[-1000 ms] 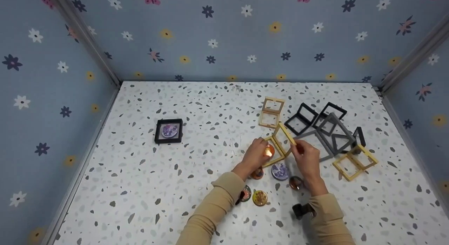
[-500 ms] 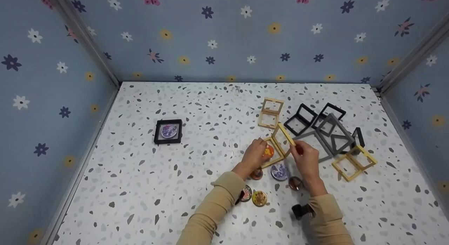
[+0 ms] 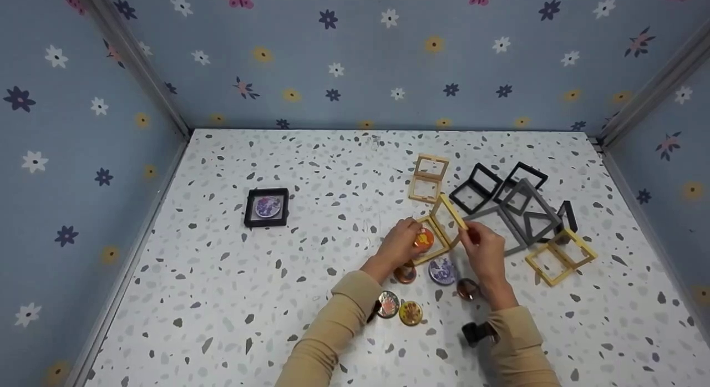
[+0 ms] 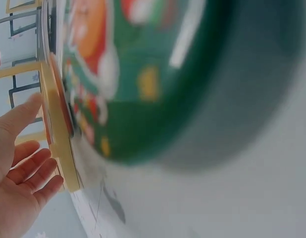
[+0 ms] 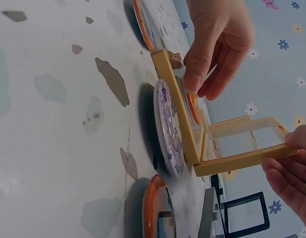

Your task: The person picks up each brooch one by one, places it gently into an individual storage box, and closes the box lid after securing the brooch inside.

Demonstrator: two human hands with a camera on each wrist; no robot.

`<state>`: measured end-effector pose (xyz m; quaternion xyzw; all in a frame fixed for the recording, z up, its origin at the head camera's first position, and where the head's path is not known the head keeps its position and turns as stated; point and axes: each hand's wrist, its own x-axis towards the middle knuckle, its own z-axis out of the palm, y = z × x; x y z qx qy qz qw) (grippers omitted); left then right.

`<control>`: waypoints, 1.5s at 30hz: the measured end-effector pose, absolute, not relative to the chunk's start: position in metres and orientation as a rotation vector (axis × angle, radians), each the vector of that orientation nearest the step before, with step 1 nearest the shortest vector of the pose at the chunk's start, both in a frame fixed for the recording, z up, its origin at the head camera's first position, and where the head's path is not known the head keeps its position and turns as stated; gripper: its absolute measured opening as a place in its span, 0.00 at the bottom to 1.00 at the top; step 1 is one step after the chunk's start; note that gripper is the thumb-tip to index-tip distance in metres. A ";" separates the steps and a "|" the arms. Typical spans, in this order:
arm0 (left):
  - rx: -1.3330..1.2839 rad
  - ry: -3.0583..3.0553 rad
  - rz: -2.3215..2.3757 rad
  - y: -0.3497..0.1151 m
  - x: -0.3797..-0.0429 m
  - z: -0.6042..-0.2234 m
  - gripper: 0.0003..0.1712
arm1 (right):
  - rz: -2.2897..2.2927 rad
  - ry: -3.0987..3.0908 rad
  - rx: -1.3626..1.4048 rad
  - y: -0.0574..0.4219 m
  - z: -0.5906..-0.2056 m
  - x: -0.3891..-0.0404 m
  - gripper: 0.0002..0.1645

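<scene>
My left hand is at the left edge of a yellow hinged display frame, fingers loosely bent and apart in the left wrist view. Its thumb and fingertips are right at a round orange pin badge, which lies in the frame's flat half. With thumb and fingers, my right hand pinches the outer edge of the raised lid. Close by lie a purple-and-white badge, a brown-orange badge and a dark-rimmed badge. A green badge looms close to the left wrist camera.
A black frame with a purple badge inside stands at the left. Several unfolded frames, including a wooden one, a grey one and another yellow one, spread across the right. A yellow badge lies nearer me.
My left hand has drawn slightly left and toward me, uncovering more of the orange badge and the badge by its sleeve. My right hand stays on the raised lid.
</scene>
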<state>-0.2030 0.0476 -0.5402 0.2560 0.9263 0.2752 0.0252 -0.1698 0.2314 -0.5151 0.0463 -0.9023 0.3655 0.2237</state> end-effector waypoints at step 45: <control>0.602 2.825 0.926 0.005 -0.217 -0.552 0.24 | 1.004 -2.492 0.229 0.217 -0.516 -0.159 0.09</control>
